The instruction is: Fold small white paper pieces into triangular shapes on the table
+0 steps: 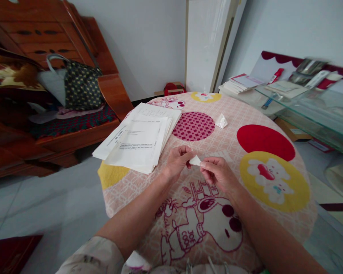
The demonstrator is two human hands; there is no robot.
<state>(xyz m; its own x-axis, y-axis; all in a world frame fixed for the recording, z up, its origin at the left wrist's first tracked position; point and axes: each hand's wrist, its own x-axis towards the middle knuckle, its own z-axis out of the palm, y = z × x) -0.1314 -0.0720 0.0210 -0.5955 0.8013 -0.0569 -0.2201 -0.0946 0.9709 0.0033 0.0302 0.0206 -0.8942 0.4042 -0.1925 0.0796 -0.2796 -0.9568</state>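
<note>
A small folded piece of white paper (195,160) is pinched between my two hands, just above the table. My left hand (178,161) grips its left side between thumb and fingers. At the other end, my right hand (217,171) pinches the right corner. Farther back on the table stands a folded white paper shape (221,121) with a pointed top. To the left of my hands lies a stack of printed paper sheets (140,133), slightly fanned out.
A patterned cloth covers the round table (223,146). At right is a glass shelf (308,102) with metal pots and papers. A wooden bench (74,140) holding a dark patterned bag (82,83) stands at left. A white door (205,45) is behind.
</note>
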